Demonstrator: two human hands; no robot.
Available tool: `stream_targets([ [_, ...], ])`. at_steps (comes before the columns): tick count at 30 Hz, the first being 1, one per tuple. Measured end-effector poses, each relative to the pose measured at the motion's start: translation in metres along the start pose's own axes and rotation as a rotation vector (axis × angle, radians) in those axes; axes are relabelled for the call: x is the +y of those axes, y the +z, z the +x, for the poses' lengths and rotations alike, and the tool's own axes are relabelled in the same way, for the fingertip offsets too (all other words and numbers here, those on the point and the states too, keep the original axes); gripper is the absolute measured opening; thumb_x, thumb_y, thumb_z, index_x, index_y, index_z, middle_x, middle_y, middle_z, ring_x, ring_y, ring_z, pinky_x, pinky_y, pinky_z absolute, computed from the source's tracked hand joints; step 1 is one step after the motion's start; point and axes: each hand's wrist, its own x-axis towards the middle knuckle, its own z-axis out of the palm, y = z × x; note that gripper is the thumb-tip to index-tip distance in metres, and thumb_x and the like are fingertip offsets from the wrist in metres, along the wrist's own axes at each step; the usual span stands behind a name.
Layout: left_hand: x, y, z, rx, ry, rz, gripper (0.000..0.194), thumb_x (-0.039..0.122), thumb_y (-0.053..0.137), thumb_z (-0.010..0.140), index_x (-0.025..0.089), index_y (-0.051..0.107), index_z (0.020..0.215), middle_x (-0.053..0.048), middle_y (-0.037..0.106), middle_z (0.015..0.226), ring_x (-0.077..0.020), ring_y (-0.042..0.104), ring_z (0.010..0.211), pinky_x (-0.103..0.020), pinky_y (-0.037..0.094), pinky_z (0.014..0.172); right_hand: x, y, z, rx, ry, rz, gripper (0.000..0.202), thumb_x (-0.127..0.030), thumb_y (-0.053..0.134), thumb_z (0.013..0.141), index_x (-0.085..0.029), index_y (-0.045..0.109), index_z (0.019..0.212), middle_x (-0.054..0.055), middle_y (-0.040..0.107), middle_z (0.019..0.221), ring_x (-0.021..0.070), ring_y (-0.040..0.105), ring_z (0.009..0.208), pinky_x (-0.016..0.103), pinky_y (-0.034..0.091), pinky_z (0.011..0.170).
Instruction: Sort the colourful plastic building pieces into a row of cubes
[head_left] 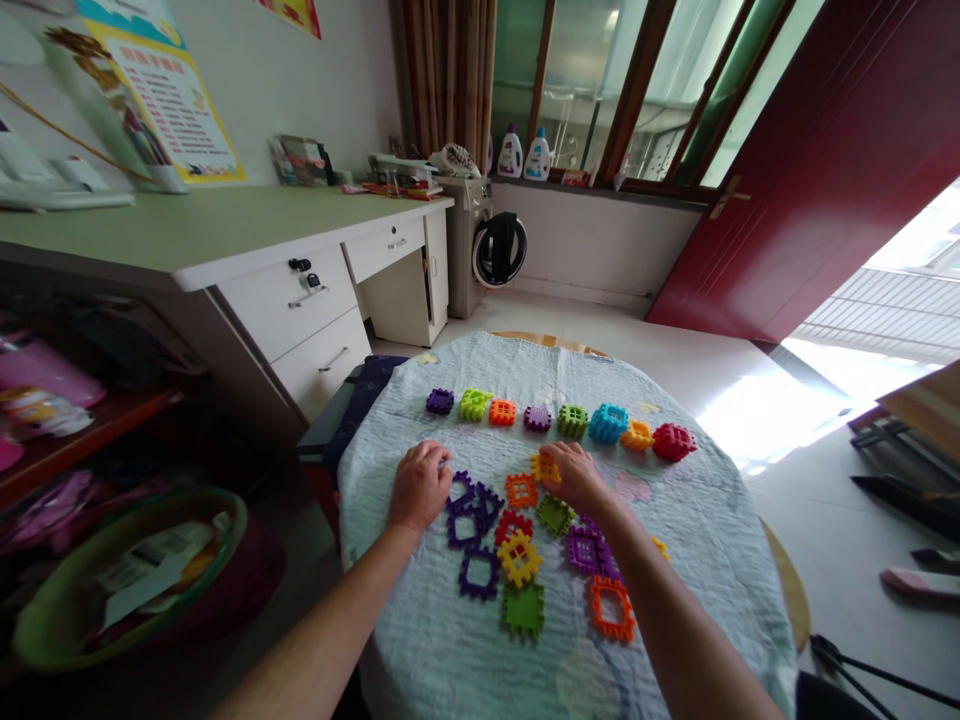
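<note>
My right hand [576,474] reaches over the round table, its fingers closed on a yellow notched building piece [545,467]. My left hand [422,486] rests on the cloth with curled fingers, beside the dark purple square frames [463,525]; whatever is under its fingertips is hidden. Between my arms lie loose flat pieces: an orange one [521,490], a red one [513,527], a yellow one [519,557], green ones [523,609], an orange frame [613,608] and purple ones [586,548], partly behind my right forearm. Beyond my hands stands a row of several assembled cubes, including a blue cube [608,423] and a red cube [674,441].
A pale patterned cloth [450,660] covers the table. To the left are a desk with drawers [307,300] and a basket [142,570] on the floor. A washing machine [469,240] stands behind, a red door [795,170] at the right.
</note>
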Motion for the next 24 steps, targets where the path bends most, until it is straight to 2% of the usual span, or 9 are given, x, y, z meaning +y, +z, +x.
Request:
stream_targets([
  [7,-0.001,0.0,0.0,-0.001,0.007,-0.004,0.015,0.015,0.05,0.079,0.019,0.062,0.087,-0.009,0.064,0.098,-0.0249,0.059,0.098,-0.04,0.047,0.092,-0.003,-0.003,0.003,-0.029,-0.018,0.009,0.044,-0.024,0.067,0.074,-0.025,0.062,0.117,0.006,0.063,0.117,0.0236,0.05,0.106,0.032,0.034,0.087],
  [12,0.0,0.0,0.0,-0.007,0.006,0.002,0.015,0.015,0.05,0.079,0.02,0.062,0.087,-0.008,0.064,0.099,-0.0248,0.059,0.099,-0.04,0.047,0.093,-0.003,-0.004,0.005,-0.029,0.008,-0.049,0.052,-0.029,0.07,0.072,-0.024,0.059,0.123,0.01,0.058,0.123,0.0264,0.048,0.109,0.034,0.035,0.087],
  [17,-0.002,0.0,0.0,-0.005,0.02,0.005,0.014,0.015,0.05,0.078,0.021,0.061,0.086,-0.008,0.064,0.098,-0.0253,0.059,0.099,-0.04,0.047,0.093,-0.01,-0.009,0.009,-0.059,0.023,-0.096,0.036,-0.031,0.07,0.07,-0.022,0.066,0.105,0.011,0.058,0.112,0.0266,0.049,0.104,0.034,0.036,0.083],
  [21,-0.004,0.001,0.001,0.001,0.044,0.003,0.014,0.017,0.049,0.079,0.021,0.06,0.086,-0.008,0.064,0.097,-0.0254,0.059,0.098,-0.04,0.047,0.092,-0.014,-0.014,0.001,-0.013,0.005,-0.073,0.035,-0.036,0.072,0.067,-0.02,0.066,0.097,0.009,0.058,0.106,0.0252,0.048,0.1,0.033,0.035,0.083],
  [24,-0.006,0.002,0.001,0.003,0.058,0.001,0.013,0.018,0.048,0.08,0.021,0.06,0.086,-0.008,0.064,0.096,-0.0254,0.06,0.097,-0.04,0.047,0.092,-0.005,-0.024,-0.016,0.077,-0.012,-0.004,0.038,-0.034,0.071,0.066,-0.021,0.064,0.101,0.007,0.058,0.104,0.0235,0.048,0.099,0.032,0.034,0.084],
])
